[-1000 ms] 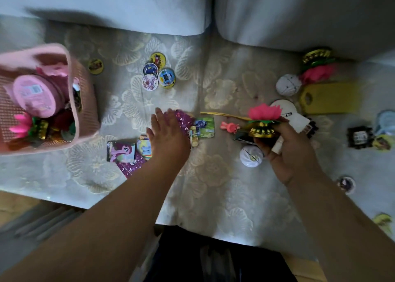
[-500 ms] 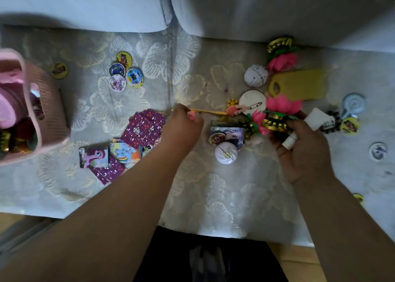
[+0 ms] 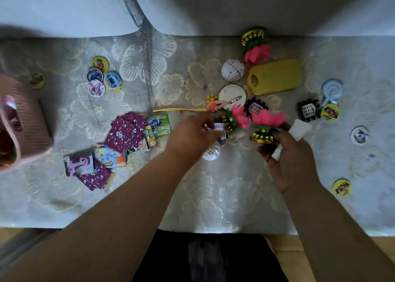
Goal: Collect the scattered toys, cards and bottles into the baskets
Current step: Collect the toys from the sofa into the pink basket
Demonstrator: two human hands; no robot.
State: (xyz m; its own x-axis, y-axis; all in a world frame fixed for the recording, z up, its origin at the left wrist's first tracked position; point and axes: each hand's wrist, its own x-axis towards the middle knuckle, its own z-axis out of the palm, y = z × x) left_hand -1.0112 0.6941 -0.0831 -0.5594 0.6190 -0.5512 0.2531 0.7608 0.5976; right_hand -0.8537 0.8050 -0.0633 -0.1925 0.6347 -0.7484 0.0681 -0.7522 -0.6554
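Observation:
My left hand (image 3: 190, 134) reaches over the sofa cover, and its curled fingertips pinch a blurred pony card (image 3: 220, 130) next to a pink lotus toy (image 3: 237, 118) lying on its side. A white ball (image 3: 211, 152) peeks out below that hand. My right hand (image 3: 292, 159) grips an upright pink lotus toy by its gold base (image 3: 264, 137) together with a small white bottle (image 3: 300, 127). The pink basket (image 3: 27, 121) stands at the far left, partly out of view. A heap of pony cards (image 3: 126, 132) lies between the basket and my left hand.
Round picture discs (image 3: 104, 78) lie at the back left, with more at the right (image 3: 360, 134). Another lotus toy (image 3: 256, 52), a white shell ball (image 3: 233, 70), a yellow board (image 3: 275, 76), a pin badge (image 3: 232, 93), a black gear toy (image 3: 307, 110) and a yellow stick (image 3: 181, 110) lie ahead.
My left hand has moved right from the card heap, past the yellow stick, to the card by the fallen lotus. The view has swung right, pushing the basket towards the edge. My right hand keeps its load.

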